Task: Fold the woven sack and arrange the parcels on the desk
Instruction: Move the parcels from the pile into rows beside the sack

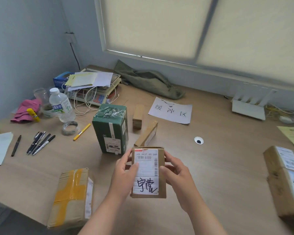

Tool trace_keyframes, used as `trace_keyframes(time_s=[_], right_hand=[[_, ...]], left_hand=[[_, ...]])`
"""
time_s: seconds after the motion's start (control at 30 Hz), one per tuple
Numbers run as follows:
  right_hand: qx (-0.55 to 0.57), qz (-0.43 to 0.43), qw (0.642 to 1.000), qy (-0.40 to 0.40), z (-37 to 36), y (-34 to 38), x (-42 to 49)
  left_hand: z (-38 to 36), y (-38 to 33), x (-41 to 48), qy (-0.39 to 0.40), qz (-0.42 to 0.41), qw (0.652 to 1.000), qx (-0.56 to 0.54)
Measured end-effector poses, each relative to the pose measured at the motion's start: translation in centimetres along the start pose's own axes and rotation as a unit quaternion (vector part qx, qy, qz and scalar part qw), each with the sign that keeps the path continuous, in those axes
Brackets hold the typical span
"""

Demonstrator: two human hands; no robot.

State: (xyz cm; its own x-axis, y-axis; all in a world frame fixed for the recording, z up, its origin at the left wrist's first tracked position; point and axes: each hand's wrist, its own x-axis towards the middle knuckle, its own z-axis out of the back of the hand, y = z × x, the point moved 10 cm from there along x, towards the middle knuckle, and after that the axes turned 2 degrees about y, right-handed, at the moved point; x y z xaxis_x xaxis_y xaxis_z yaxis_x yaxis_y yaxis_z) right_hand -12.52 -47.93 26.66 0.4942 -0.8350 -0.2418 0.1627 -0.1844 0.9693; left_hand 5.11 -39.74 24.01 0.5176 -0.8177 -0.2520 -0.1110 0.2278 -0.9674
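I hold a small brown parcel (161,160) with a white shipping label above the desk, its label facing me. My left hand (124,172) grips its left side, thumb on the label; my right hand (175,173) grips its right side. The green woven sack (148,80) lies crumpled at the back of the desk under the window. A tall green box (110,128) stands upright just beyond my hands. Two small brown boxes (138,114) (147,134) lie behind the held parcel. A yellow-taped parcel (71,197) sits at the front left.
Stacked labelled parcels (285,180) sit at the right edge. A paper sign (171,110) lies mid-desk, with a cable hole (199,140) nearby. At left are pens (39,143), a tape roll (69,127), a water bottle (61,106), and a scale with papers (92,89). A router (249,106) sits back right.
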Motion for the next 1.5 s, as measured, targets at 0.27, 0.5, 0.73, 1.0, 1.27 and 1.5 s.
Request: trace_keyframes(time_s=[0.27,0.5,0.73,1.0,1.27,1.5], right_hand=[[0.015,0.023,0.997,-0.067,6.6,0.2,-3.3],[0.033,0.015,0.994,-0.100,12.6,-2.2,-6.7],[0.011,-0.067,0.979,-0.193,21.7,-8.7,-12.1],[-0.002,-0.141,0.952,-0.273,30.3,-15.7,-18.2],[-0.050,-0.196,0.928,-0.312,36.4,-20.8,-21.7],[-0.167,-0.222,0.904,-0.325,41.0,-21.7,-22.5]], left_hand=[[-7.2,-0.8,-1.7,0.099,-0.007,0.994,-0.054],[-14.0,1.5,-2.9,0.135,0.007,0.990,-0.029],[-25.0,6.4,-6.4,0.206,0.051,0.977,-0.009],[-35.7,13.0,-10.9,0.275,0.099,0.955,0.060],[-43.3,18.3,-13.9,0.314,0.102,0.938,0.108],[-48.0,19.3,-14.0,0.317,0.072,0.928,0.185]])
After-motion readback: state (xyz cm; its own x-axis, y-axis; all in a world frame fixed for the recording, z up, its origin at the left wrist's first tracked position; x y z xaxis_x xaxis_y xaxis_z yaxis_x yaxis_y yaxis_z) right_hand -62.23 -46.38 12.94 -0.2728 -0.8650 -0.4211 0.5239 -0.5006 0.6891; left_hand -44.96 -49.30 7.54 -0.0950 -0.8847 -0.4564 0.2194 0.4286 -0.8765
